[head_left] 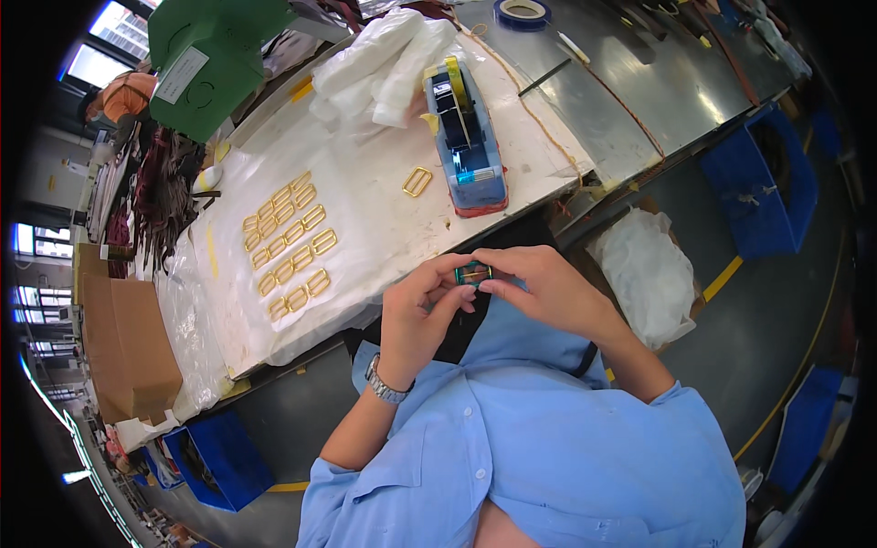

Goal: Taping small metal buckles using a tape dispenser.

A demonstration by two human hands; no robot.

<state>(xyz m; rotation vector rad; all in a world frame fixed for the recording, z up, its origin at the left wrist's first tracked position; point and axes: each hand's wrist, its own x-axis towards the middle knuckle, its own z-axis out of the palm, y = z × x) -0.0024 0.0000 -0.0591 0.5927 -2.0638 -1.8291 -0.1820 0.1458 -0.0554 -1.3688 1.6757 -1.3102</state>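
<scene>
Both hands meet in front of my chest, close to the table's front edge. Between their fingertips is a small gold slide buckle point(473, 273) with a teal-green tint along its edges. My left hand point(420, 301), with a metal watch on its wrist, pinches one end of it. My right hand point(533, 283) grips the other end with thumb and fingers. Several gold slide buckles point(290, 247) lie in rows on a white sheet to the left. Another gold buckle point(417, 182) lies apart from them, beside a blue tape dispenser point(469, 151).
White plastic wrapping point(384, 68) lies at the table's back. A roll of blue tape point(522, 13) and cords rest on the metal table point(630, 82). At right stand a bag-lined box point(644, 274) and a blue bin point(763, 183). Another person point(126, 96) is far left.
</scene>
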